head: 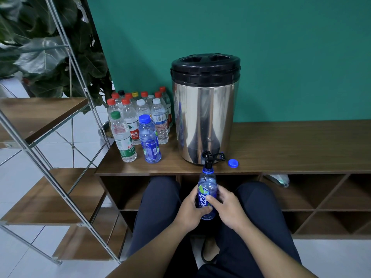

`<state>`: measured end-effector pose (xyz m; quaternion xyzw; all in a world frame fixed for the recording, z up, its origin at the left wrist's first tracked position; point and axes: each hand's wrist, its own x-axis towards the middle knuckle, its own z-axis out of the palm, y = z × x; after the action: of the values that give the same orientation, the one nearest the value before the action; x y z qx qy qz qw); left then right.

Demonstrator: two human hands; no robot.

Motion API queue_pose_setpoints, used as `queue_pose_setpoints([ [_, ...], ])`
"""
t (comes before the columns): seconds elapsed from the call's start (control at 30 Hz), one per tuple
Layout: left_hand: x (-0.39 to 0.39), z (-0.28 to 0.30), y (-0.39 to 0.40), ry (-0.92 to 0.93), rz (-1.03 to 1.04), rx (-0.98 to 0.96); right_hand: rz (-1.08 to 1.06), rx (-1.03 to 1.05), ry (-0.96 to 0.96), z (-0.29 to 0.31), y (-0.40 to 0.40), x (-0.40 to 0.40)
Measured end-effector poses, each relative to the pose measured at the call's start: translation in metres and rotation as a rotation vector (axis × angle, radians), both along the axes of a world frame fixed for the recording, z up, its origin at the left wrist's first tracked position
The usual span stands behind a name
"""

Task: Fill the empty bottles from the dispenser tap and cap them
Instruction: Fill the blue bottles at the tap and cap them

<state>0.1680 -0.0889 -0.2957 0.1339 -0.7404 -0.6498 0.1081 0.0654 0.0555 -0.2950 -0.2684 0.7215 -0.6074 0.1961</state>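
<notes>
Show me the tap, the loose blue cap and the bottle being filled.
Tap (pixel 207 157), head view: its black spout.
Loose blue cap (pixel 233 163), head view: its top face.
Bottle being filled (pixel 206 182), head view: its clear upper body.

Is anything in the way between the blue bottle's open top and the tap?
Nothing visible. The open mouth of the blue plastic bottle sits right under the black tap of the steel dispenser. Its loose blue cap lies aside on the wooden shelf.

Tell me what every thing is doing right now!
Blue bottle: uncapped, held under the tap by both hands.
Tap: over the bottle's mouth.
Blue cap: off, lying on the shelf.
Dispenser: lid on.
Other bottles: capped, standing.
Left hand: gripping.
Right hand: gripping.
</notes>
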Motion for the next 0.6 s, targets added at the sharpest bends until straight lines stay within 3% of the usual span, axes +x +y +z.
queue_pose_setpoints([
  [0.6,-0.0009,-0.0010,0.0004,0.019,0.000,0.033,0.005,0.010,0.005,0.0006,0.0000,0.0002],
])
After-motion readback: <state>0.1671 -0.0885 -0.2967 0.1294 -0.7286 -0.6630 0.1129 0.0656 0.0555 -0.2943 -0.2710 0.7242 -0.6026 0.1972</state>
